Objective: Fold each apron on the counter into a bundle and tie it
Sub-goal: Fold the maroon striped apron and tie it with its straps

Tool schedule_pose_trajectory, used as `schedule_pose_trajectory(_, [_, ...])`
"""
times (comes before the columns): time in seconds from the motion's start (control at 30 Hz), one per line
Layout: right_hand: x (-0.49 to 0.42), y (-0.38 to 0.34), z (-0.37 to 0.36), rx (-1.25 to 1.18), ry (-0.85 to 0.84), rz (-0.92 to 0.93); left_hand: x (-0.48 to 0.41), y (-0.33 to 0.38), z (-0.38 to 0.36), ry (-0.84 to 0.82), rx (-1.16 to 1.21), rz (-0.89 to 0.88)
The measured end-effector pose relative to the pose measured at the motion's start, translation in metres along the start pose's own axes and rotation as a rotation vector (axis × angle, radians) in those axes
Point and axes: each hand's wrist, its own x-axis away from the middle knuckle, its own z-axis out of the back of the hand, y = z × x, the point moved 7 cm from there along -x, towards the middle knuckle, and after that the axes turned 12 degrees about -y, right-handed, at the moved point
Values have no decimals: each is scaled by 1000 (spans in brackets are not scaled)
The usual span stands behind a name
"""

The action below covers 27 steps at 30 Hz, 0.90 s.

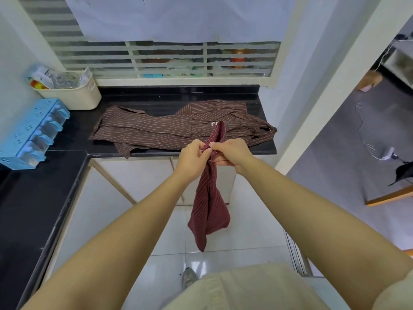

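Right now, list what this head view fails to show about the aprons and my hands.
1. Head view: whether the held apron is tied yet; the left hand and right hand cover that spot.
2. Head view: how many aprons make up the striped heap on the counter; overlapping folds hide it.
3. Head view: the heap's white label; only part shows among the folds, and the print is too small.

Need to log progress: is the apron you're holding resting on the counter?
No, the held apron hangs free over the floor, gripped by the left hand and right hand in front of the counter.
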Motion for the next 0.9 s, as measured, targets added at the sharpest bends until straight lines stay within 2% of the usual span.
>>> schedule_pose_trajectory(0.1, [5, 0, 2, -45, 10, 3, 3, 3, -1, -22, 17, -20])
schedule_pose_trajectory(0.33, [16, 2, 4, -117, -22, -16, 11, 10, -12, -115, -104, -68])
schedule_pose_trajectory(0.57, [21, 3, 4, -188, -90, -54, 17, 10, -15, -74, -208, -104])
schedule_pose_trajectory(0.9, [22, 3, 8, -123, -67, -36, 22, 10, -22, -137, 106, -110])
